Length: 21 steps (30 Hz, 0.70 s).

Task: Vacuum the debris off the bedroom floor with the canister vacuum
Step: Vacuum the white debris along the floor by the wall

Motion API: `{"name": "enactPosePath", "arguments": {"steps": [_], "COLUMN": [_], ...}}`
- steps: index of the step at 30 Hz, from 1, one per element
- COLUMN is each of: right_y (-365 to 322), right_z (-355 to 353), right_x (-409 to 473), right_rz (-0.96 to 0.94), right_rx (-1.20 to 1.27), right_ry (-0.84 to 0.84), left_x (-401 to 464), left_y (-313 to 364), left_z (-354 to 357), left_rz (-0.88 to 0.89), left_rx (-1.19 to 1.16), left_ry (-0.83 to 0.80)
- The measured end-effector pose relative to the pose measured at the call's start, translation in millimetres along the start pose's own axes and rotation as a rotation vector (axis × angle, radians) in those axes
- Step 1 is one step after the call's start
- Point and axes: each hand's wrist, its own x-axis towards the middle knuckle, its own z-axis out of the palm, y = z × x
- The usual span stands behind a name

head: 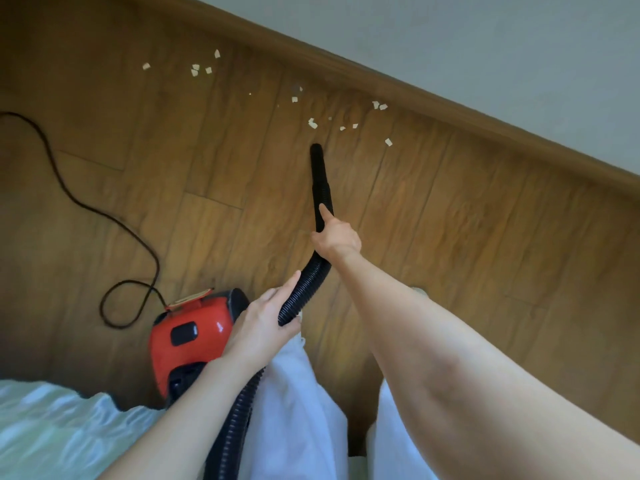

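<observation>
A red canister vacuum (pixel 188 336) sits on the wooden floor (pixel 450 220) by my left leg. Its black ribbed hose (pixel 308 282) curves up from it to a narrow nozzle tip (pixel 316 149) that points at the floor. My right hand (pixel 335 237) grips the hose near the nozzle, with the forefinger laid along it. Lower down, my left hand (pixel 266 320) holds the same hose. Several pale paper scraps (pixel 313 123) lie just beyond the nozzle tip, and more scraps (pixel 199 70) lie scattered to the far left.
A brown skirting board (pixel 415 95) and grey wall (pixel 485 46) run diagonally along the far right. The vacuum's black power cord (pixel 86 206) loops across the floor at left. A bed with light bedding (pixel 52 431) fills the lower left corner. My white trouser legs (pixel 298 410) stand below.
</observation>
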Motion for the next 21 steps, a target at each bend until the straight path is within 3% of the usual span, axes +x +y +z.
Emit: {"name": "enactPosePath", "arguments": {"steps": [9,21], "right_y": [-40.7,70.8], "right_z": [30.8,-19.9], "right_x": [-6.5,7.5], "right_rz": [0.038,0.133], "right_rx": [0.228,0.414], "right_ry": [0.078,0.234], "left_x": [-6.5,25.2], "left_y": [-33.7,39.2], "left_z": [-29.5,40.4], "left_rz": [-0.029,0.101], "left_rx": [-0.136,0.105], "left_ry": [0.003,-0.142]}}
